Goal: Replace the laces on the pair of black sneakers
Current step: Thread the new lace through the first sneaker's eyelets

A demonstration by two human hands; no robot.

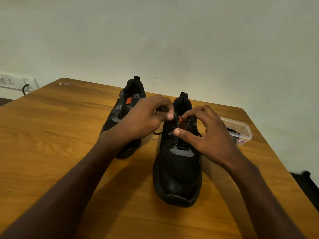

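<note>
Two black sneakers stand on the wooden table [51, 135]. The near sneaker [177, 175] points its toe toward me; the far sneaker [126, 107] stands behind and to its left, partly hidden by my left forearm. My left hand [146, 119] pinches a black lace [157, 132] near the top eyelets of the near sneaker. My right hand [208, 135] holds the upper right side of that sneaker, thumb pressed on the lacing area and fingers curled over the collar. An orange tab shows between my hands.
A clear plastic container [241, 133] with dark laces inside and a label on its front sits at the right, close to the table's edge. A wall socket strip with a plugged cable [25, 87] is at the far left. A plain wall lies behind.
</note>
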